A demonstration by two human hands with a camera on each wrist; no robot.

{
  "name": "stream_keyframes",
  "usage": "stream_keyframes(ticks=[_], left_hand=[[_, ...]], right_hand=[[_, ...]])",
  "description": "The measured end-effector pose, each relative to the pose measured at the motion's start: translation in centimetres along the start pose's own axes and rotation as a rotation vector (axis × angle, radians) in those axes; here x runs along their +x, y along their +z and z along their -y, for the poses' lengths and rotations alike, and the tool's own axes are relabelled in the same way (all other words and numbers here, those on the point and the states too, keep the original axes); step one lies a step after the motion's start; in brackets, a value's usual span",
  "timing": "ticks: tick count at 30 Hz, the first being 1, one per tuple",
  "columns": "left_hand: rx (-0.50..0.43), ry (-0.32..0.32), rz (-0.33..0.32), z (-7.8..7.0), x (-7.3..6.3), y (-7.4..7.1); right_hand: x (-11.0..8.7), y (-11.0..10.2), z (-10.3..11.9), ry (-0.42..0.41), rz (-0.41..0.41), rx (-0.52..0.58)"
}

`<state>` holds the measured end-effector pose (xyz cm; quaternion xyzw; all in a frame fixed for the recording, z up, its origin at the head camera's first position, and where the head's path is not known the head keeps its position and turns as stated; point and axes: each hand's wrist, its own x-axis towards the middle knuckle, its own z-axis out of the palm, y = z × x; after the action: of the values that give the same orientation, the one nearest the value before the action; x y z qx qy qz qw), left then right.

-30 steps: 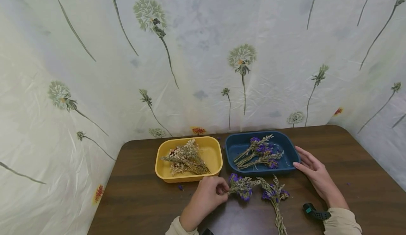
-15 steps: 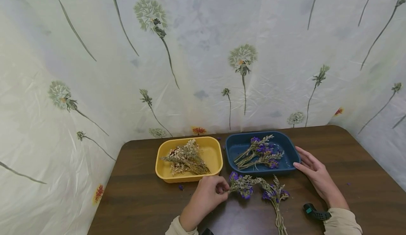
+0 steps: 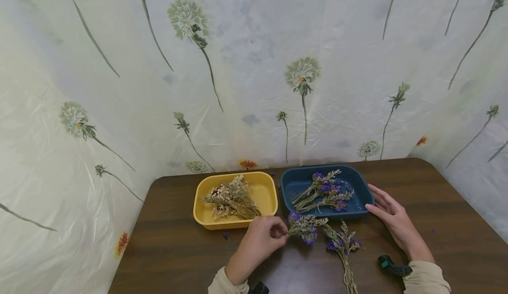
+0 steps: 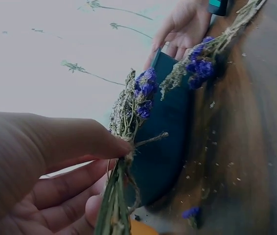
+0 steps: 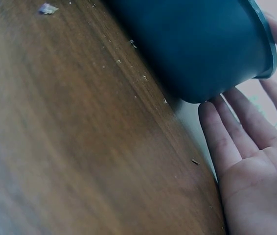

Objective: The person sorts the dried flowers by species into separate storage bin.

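Note:
My left hand [image 3: 262,237] pinches a small bunch of dried flowers [image 3: 304,228], purple blooms with grey-green sprigs, just in front of the blue tray. In the left wrist view, thumb and fingers grip the dried flowers [image 4: 131,105] where twine ties the stems. At the right end of the blue tray [image 3: 359,214], my right hand [image 3: 397,219] rests with its fingers nearly straight. Its fingertips touch the tray wall [image 5: 202,54] in the right wrist view. Inside this tray lie several similar purple bunches [image 3: 323,191]. Another tied bunch [image 3: 343,247] lies on the table between my hands.
A yellow tray [image 3: 202,217] with cream-coloured dried flowers [image 3: 232,197] stands left of the blue one. Small petals and crumbs, including a purple bit [image 3: 225,235], are scattered over the brown table [image 3: 166,250]. A patterned sheet [image 3: 246,87] hangs behind.
The left hand has lifted the bunch slightly and moved it a little towards the blue tray. My right hand keeps its place at the tray's end.

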<state>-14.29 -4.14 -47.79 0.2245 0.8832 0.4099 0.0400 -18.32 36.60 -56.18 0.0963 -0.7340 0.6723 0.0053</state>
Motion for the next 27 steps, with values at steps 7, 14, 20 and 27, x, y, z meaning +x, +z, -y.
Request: stream_keyframes(ticks=[7, 14, 20, 27], left_hand=[[-0.012, 0.012, -0.008, -0.4, 1.5, 0.2], [0.016, 0.057, -0.005, -1.3, 3.4, 0.0], [0.047, 0.058, 0.010, -1.6, 5.0, -0.1], [0.106, 0.064, 0.025, -1.8, 7.2, -0.2]], right_hand=[[0.0, 0.0, -0.1, -0.018, 0.000, -0.014], [0.0, -0.1, 0.1, -0.015, -0.006, -0.030], [-0.1, 0.0, 0.0, -0.016, -0.005, -0.036], [-0.1, 0.0, 0.1, -0.019, -0.007, -0.032]])
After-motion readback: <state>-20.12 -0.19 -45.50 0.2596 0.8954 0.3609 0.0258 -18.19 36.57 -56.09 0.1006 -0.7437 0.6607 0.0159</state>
